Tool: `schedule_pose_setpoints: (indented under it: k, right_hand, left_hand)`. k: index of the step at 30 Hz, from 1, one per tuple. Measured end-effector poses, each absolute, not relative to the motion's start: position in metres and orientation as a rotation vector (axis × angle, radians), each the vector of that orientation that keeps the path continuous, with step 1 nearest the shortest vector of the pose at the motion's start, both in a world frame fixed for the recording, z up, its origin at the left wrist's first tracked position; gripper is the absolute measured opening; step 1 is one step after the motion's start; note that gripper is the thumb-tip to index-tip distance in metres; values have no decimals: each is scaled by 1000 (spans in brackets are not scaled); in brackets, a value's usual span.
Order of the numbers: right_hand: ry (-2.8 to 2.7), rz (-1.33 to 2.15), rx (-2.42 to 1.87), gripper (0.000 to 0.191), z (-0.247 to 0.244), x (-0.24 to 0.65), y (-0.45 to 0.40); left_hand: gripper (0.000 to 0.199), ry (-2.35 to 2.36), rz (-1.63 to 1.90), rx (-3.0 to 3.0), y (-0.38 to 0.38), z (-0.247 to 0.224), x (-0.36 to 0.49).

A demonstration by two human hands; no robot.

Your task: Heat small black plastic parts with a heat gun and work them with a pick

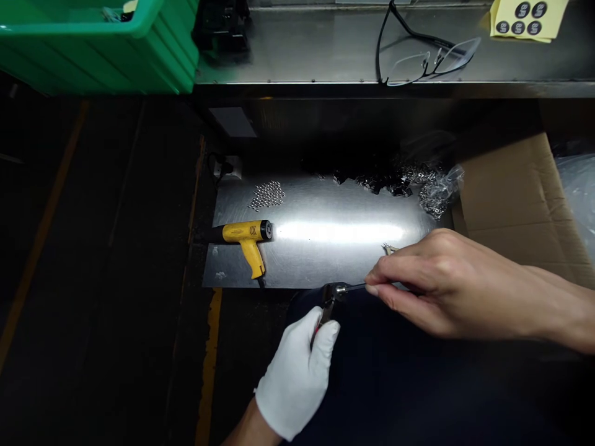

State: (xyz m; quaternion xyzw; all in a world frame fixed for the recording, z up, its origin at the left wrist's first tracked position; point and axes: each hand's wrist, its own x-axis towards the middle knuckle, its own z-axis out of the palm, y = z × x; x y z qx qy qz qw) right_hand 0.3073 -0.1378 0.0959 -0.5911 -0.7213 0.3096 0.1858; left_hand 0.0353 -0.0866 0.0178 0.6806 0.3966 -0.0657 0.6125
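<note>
My left hand (300,371), in a white glove, is closed around a dark, plier-like hand tool (328,303) with a bit of red near the grip. Its head points up and away from me. My bare right hand (432,288) pinches a thin dark cord or rod (356,287) between thumb and forefinger. At the cord's far end a small silver metal piece (341,289) sits at the tool's head; whether the jaws grip it I cannot tell. Just past my right fingers, a small pointed tool (389,249) lies partly hidden on the metal surface.
A yellow heat gun (246,232) lies on the metal sheet (302,266), below a patch of small silver parts (267,194). Dark parts (385,183) and bagged metal pieces (437,192) lie farther right, beside a cardboard box (515,192). Eyeglasses (427,65) and a green bin (102,59) are above.
</note>
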Motion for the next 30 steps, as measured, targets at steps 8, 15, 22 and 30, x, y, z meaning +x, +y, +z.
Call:
schedule_pose_setpoints:
  k: [8, 15, 22, 30]
  right_hand:
    - [-2053, 1137, -1513, 20, 94, 330, -127]
    - [-2048, 1262, -1457, 17, 89, 339, -121]
    - [-1999, 1421, -1388, 16, 81, 345, -116]
    - [-1875, 1634, -1338, 17, 71, 354, -119]
  left_hand:
    - [39, 748, -290, 1638, -79, 18, 37]
    - [39, 708, -356, 1665, -80, 17, 36]
    - [42, 648, -381, 1674, -82, 12, 33]
    - [40, 544, -433, 1761, -79, 17, 40]
